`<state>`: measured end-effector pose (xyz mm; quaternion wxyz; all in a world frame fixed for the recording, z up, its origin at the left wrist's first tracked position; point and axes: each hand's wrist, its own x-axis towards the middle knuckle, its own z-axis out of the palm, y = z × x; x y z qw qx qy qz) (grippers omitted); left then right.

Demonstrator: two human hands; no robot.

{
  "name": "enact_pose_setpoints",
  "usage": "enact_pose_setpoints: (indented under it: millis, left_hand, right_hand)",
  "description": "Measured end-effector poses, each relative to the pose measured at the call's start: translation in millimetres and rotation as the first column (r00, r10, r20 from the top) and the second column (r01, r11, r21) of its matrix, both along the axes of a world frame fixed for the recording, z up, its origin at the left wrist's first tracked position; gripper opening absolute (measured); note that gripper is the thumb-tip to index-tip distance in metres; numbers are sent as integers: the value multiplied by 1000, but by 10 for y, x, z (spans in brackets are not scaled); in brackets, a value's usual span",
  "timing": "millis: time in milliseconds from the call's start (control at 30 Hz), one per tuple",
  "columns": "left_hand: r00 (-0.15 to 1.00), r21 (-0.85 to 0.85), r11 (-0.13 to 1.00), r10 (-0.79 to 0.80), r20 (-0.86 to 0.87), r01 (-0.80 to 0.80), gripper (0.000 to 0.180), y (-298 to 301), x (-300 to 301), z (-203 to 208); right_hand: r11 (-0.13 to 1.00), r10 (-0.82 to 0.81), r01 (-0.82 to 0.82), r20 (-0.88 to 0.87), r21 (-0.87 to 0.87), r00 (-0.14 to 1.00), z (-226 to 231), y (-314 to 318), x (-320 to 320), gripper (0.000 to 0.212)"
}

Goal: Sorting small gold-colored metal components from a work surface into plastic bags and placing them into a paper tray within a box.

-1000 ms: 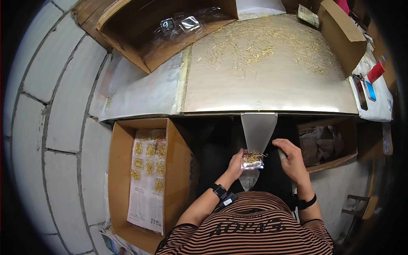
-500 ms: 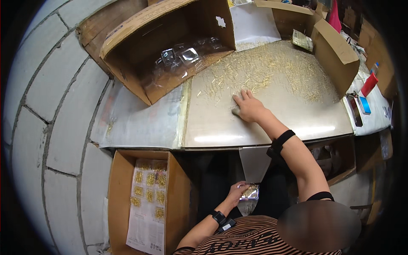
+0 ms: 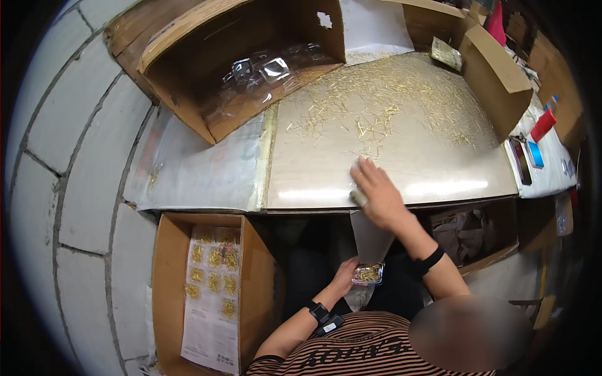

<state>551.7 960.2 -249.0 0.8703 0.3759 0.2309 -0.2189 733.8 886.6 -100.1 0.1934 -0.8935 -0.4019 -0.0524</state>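
Observation:
Thin gold-coloured pins [image 3: 377, 116] lie scattered over the smooth beige tabletop [image 3: 313, 182], thickest toward its far side. At the table's front edge, my right hand [image 3: 381, 195] is low over the top with fingers stretched out, a greenish-grey cover on its thumb. A few pins lie just beyond its fingertips. Below the edge, a pale chute-like sheet [image 3: 372, 237] slopes down toward my lap. My left hand [image 3: 343, 278] grips a small clear plastic box [image 3: 369, 274] at the chute's lower end; gold pins show inside it.
A tipped cardboard box [image 3: 207, 128] at the far left holds clear plastic cases [image 3: 274, 70]. At lower left, another carton [image 3: 257, 294] holds several filled packs [image 3: 213, 283] on paper. Cardboard walls [image 3: 495, 81] bound the right side; a red object [image 3: 543, 125] and blue box [image 3: 535, 155] stand beyond.
My right hand has drawn back toward the table's front edge, and a few pins now trail nearer. The left hand's fingers no longer cover the small box's top, so its pins show.

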Motion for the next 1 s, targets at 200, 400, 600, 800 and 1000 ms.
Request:
enact_pose_setpoints:
  millis: [200, 400, 600, 800, 1000]
  left_hand:
    - [999, 2, 1000, 30, 45, -30, 35, -91, -4, -20]
    - [999, -27, 998, 54, -5, -54, 39, -71, -75, 97]
    - [1000, -42, 999, 22, -10, -23, 42, -30, 2, 93]
    - [999, -24, 999, 39, 1, -39, 41, -114, -13, 89]
    - [998, -60, 996, 68, -1, -68, 43, -42, -45, -31]
  right_hand:
    - [969, -248, 247, 84, 26, 965, -88, -77, 378, 53]
    - [996, -41, 41, -9, 73, 999, 76, -311, -197, 42]
    - [925, 20, 52, -186, 376, 982, 320, -518, -493, 37]
    - [955, -56, 95, -143, 282, 988, 196, 168, 213, 41]
    - [991, 118, -122, 76, 49, 990, 23, -100, -196, 41]
